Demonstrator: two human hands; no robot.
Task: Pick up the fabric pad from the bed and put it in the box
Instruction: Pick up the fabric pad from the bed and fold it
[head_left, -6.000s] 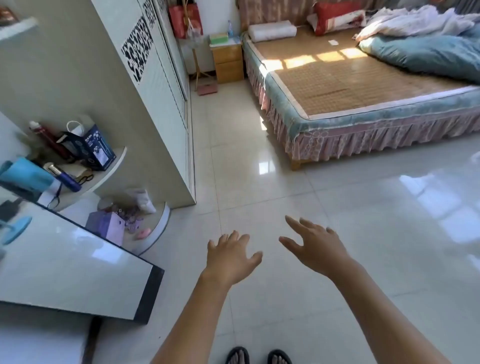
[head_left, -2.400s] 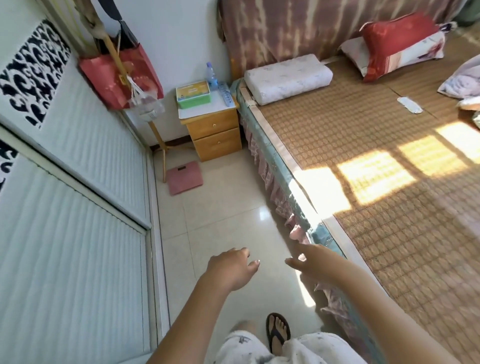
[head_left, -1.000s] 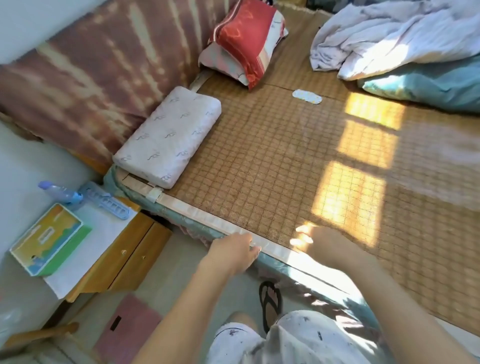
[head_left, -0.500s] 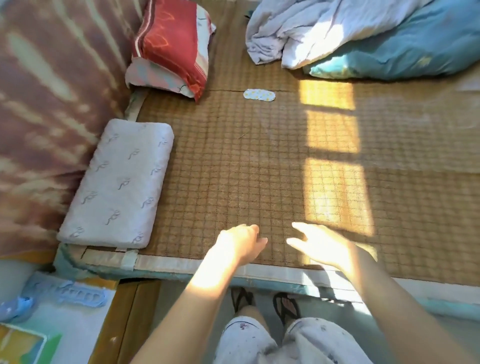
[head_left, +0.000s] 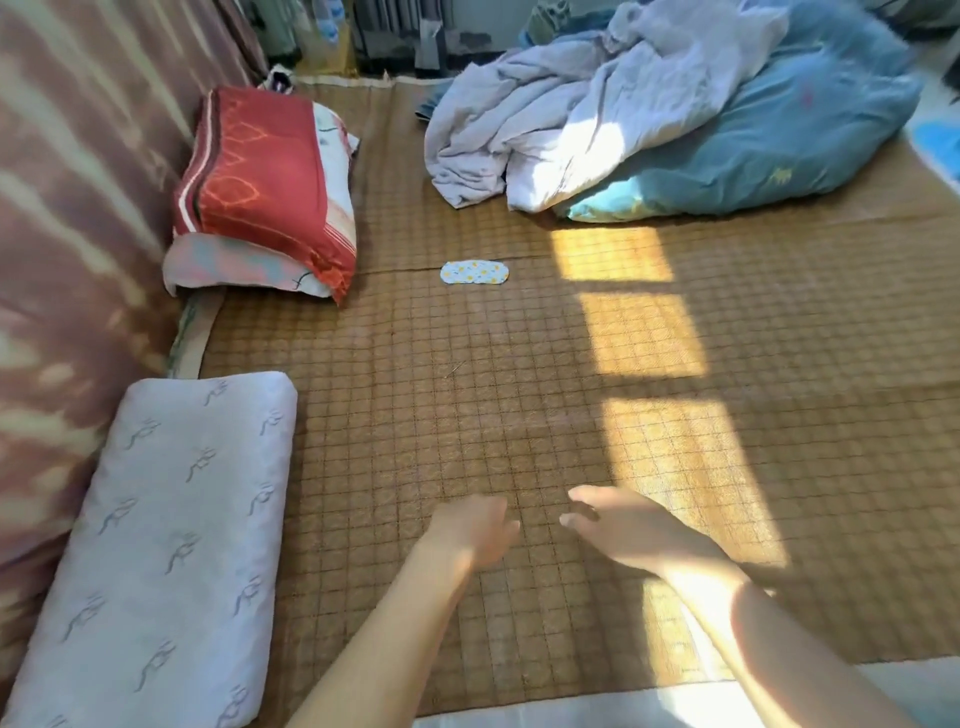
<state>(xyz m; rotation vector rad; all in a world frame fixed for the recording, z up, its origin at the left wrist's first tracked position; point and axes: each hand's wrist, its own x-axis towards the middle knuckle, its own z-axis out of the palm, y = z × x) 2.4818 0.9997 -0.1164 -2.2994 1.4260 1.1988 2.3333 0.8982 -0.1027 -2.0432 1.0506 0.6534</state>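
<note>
The fabric pad (head_left: 475, 273), a small oval with a dotted print, lies flat on the woven bed mat (head_left: 467, 415) toward its far edge, between the red pillow (head_left: 265, 187) and the rumpled blanket (head_left: 597, 114). Both hands hover over the mat's near edge, well apart from the pad. The left hand (head_left: 475, 530) has loosely curled fingers holding nothing; the right hand (head_left: 631, 530) is spread and empty. A grey contoured pillow (head_left: 161, 545) lies at the near left corner.

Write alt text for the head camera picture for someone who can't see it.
Two empty hands, left and right, reach out over a woven brown bed mat toward a small oval blue-and-yellow patterned fabric pad lying farther away. A white foam pillow lies left, a crumpled blue quilt beyond.
</note>
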